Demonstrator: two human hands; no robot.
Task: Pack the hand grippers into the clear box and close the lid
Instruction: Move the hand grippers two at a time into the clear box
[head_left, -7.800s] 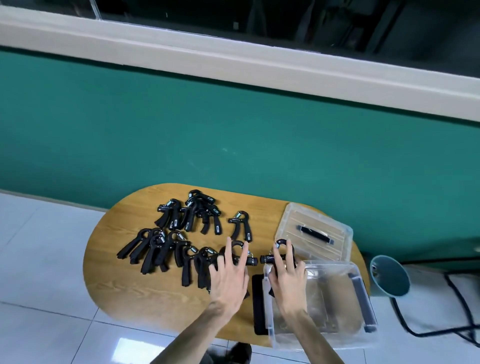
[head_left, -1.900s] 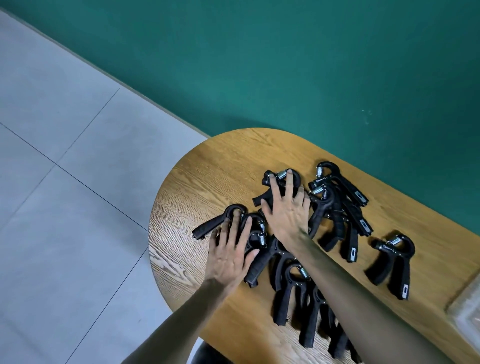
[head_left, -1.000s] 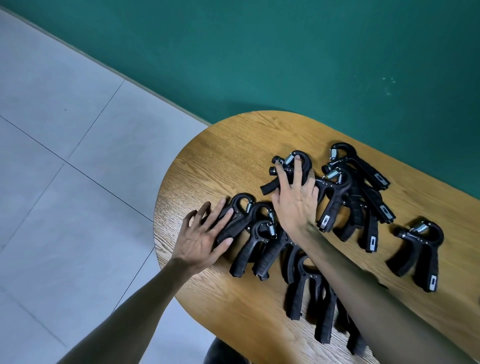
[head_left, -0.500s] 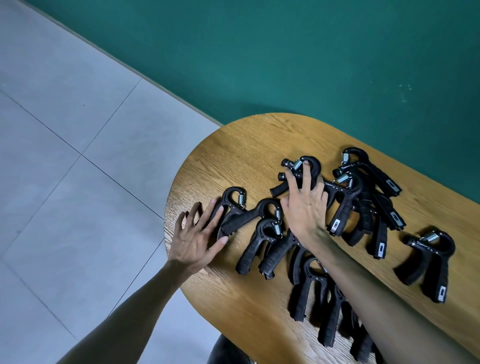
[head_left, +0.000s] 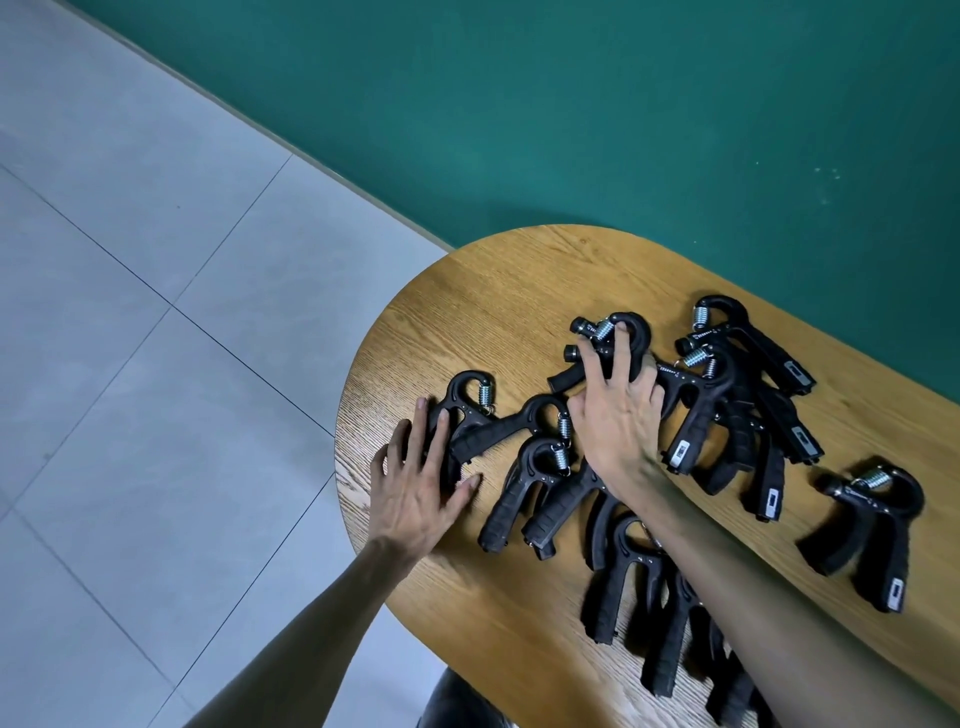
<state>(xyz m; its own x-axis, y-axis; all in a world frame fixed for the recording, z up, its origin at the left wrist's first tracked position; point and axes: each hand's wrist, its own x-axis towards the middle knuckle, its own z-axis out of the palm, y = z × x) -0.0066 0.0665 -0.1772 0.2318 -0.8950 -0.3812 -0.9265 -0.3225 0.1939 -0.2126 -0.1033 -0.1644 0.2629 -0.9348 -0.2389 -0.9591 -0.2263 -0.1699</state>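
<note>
Several black hand grippers with steel springs lie scattered on the oval wooden table (head_left: 467, 301). My left hand (head_left: 421, 483) rests flat with fingers spread over the handles of the leftmost hand gripper (head_left: 467, 395), near the table's left edge. My right hand (head_left: 618, 415) reaches over the pile; its fingers and thumb curl around the head of the far hand gripper (head_left: 628, 332). My right forearm hides part of the grippers at the near side. One gripper (head_left: 878, 519) lies apart at the right. The clear box is out of view.
A green wall (head_left: 571, 104) runs close behind the table. Grey floor tiles (head_left: 130, 312) lie to the left, below the table's rounded edge. A dark round object (head_left: 457, 701), partly visible, sits under the near edge.
My left hand slid left off the pile onto the leftmost gripper's handles. My right hand stays on the far gripper. Much earlier both hands were at the clear box.
</note>
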